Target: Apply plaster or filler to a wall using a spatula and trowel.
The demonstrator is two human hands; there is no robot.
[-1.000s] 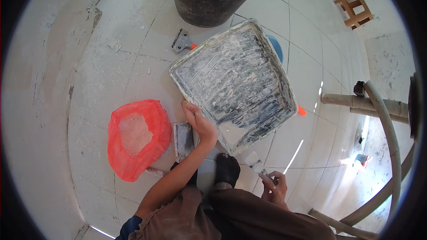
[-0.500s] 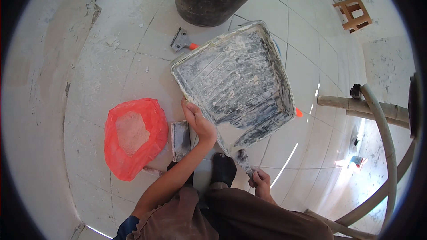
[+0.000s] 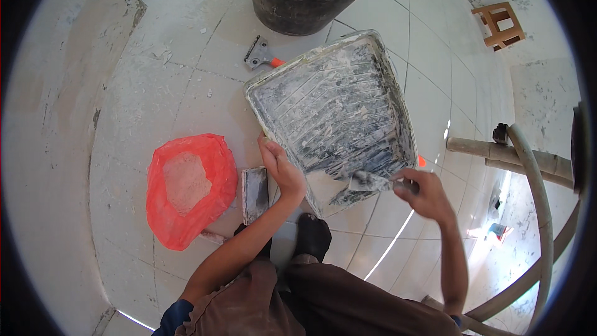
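Note:
A square paint tray point(image 3: 329, 106) crusted with grey and white residue is tilted before me, with wet pale paste in its near corner. My left hand point(image 3: 283, 168) grips its left rim. My right hand point(image 3: 420, 193) is closed on a putty knife point(image 3: 367, 180), whose smeared blade lies in the tray's lower right corner. Left of the tray, an open red plastic bag point(image 3: 158, 193) holds pale powder point(image 3: 185, 177). A flat grey tool point(image 3: 255, 205) lies between bag and tray. A scraper with an orange handle point(image 3: 261, 53) lies beyond the tray, which partly hides it.
A large black bucket point(image 3: 298, 12) stands at the back on white floor tiles. A wall point(image 3: 56, 137) runs along the left. At the right are bamboo poles point(image 3: 535, 193) and a brown plastic object point(image 3: 500, 25). My feet point(image 3: 311, 239) are just below the tray.
My right hand has moved up and right with the putty knife, from beside my leg to the tray's lower right corner. The left hand keeps its hold on the rim.

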